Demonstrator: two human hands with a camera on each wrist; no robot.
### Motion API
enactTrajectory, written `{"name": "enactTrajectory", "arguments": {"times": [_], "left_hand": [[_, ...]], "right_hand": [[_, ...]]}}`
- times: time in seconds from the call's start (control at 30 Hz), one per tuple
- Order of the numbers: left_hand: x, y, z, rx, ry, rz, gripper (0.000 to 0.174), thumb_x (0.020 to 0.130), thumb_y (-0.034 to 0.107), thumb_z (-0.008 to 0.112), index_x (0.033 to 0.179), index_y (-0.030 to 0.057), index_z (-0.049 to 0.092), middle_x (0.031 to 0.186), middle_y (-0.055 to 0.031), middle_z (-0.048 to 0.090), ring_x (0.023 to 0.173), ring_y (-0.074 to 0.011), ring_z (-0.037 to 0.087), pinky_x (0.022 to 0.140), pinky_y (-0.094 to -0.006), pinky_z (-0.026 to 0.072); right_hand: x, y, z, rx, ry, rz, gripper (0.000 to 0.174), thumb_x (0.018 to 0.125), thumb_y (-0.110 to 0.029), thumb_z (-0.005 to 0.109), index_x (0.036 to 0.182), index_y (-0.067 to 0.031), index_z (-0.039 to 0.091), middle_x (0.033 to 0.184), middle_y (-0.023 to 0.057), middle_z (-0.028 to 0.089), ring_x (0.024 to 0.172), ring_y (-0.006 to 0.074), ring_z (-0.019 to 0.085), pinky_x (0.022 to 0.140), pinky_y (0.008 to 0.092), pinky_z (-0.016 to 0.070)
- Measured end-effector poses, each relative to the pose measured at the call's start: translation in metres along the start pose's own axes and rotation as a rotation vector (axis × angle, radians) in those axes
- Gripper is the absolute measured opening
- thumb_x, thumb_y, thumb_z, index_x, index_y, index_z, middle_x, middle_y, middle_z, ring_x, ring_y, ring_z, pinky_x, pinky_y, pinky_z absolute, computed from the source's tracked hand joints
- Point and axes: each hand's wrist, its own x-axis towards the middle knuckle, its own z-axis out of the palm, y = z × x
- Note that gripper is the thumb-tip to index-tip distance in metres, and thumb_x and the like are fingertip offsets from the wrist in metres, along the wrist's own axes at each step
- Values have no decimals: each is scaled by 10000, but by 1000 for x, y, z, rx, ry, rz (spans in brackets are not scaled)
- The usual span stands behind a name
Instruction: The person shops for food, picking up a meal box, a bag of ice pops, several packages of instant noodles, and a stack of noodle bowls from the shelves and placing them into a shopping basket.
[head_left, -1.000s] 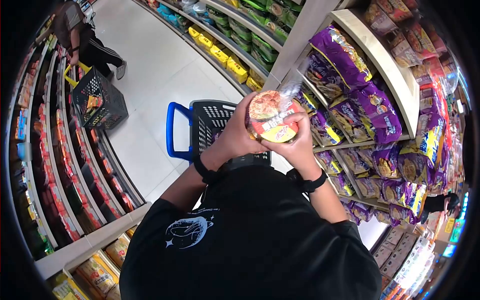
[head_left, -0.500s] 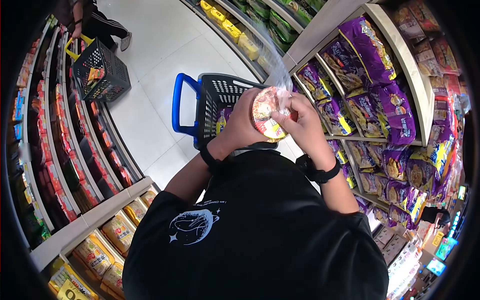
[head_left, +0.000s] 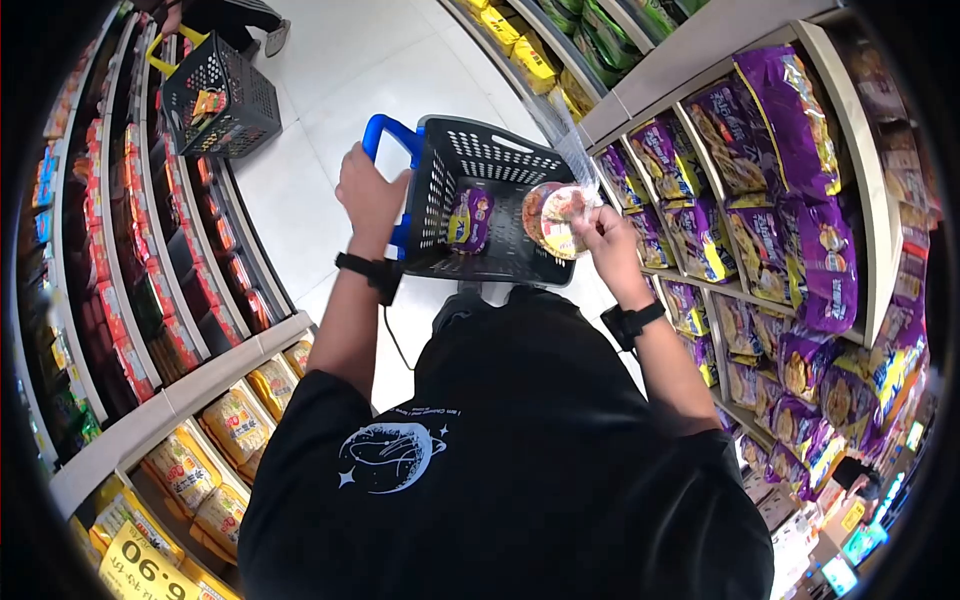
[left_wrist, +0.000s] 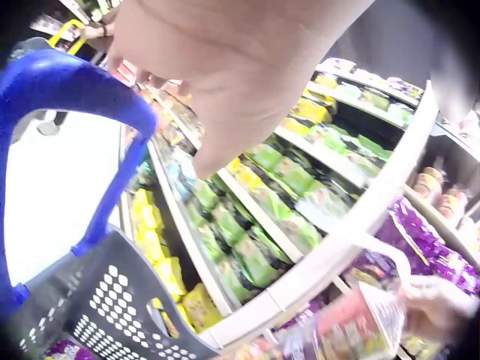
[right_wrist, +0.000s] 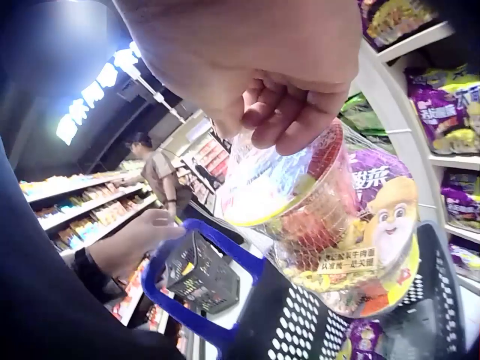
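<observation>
My right hand (head_left: 612, 245) pinches the top of a netted set of round noodle tubs (head_left: 552, 222), which hangs over the right side of a grey basket (head_left: 500, 150). In the right wrist view, the stacked tubs (right_wrist: 322, 225) hang in clear netting below the curled fingers of my right hand (right_wrist: 262, 67). My left hand (head_left: 372, 195), its fingers relaxed, is at the basket's blue handle (head_left: 385, 130); in the left wrist view it hangs above and beside that handle (left_wrist: 75, 82). Inside the basket lies a purple packet (head_left: 472, 220).
Shelves of purple noodle packets (head_left: 790, 110) stand at the right, and red-packed shelves (head_left: 110, 260) curve along the left. Another person (right_wrist: 159, 172) holds a dark basket with a yellow handle (head_left: 220, 100) on the aisle floor (head_left: 340, 60). Yellow packets (head_left: 235, 425) fill the shelf at lower left.
My left hand has let go of the tubs and moved left to the basket handle. My right hand has lowered the tubs toward the basket, which appears more fully in view.
</observation>
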Motion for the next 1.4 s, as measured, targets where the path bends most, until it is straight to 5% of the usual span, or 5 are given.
{"name": "enactTrajectory", "arguments": {"times": [0.2, 0.37, 0.53, 0.67, 1.4], "left_hand": [[31, -38, 23, -463, -546, -537, 372, 899, 375, 655, 961, 10, 622, 732, -120, 667, 734, -292, 678, 665, -414, 534], [28, -35, 33, -249, -416, -471, 381, 922, 407, 621, 946, 28, 653, 795, -182, 677, 771, -366, 659, 719, -437, 498], [28, -20, 30, -169, -376, -470, 374, 928, 403, 626, 954, 30, 652, 775, -187, 665, 749, -363, 654, 696, -421, 493], [25, -28, 44, -173, -312, -423, 351, 941, 394, 658, 900, 49, 609, 612, 7, 524, 491, -73, 489, 466, -245, 383], [23, 20, 44, -81, -329, -193, 373, 934, 384, 612, 1008, 18, 621, 851, -243, 662, 838, -444, 640, 722, -487, 493]], "right_hand": [[28, 71, 21, 183, -109, 215, 256, 940, -182, 678, 765, -29, 572, 627, -10, 539, 583, 49, 456, 540, 253, 407], [42, 145, 58, -140, -234, 244, 331, 922, -305, 653, 878, 20, 605, 801, 238, 667, 769, 423, 648, 691, 454, 502], [49, 222, 113, -220, -327, 244, 298, 929, -239, 593, 1095, 8, 610, 945, 248, 682, 912, 400, 661, 809, 463, 502], [59, 289, 156, -355, -448, 267, 228, 869, -170, 604, 1010, 9, 604, 943, 267, 666, 941, 421, 644, 805, 501, 507], [19, 265, 97, -480, -938, -131, 203, 791, -208, 583, 696, -60, 685, 708, 154, 664, 699, 295, 678, 648, 428, 527]]}}
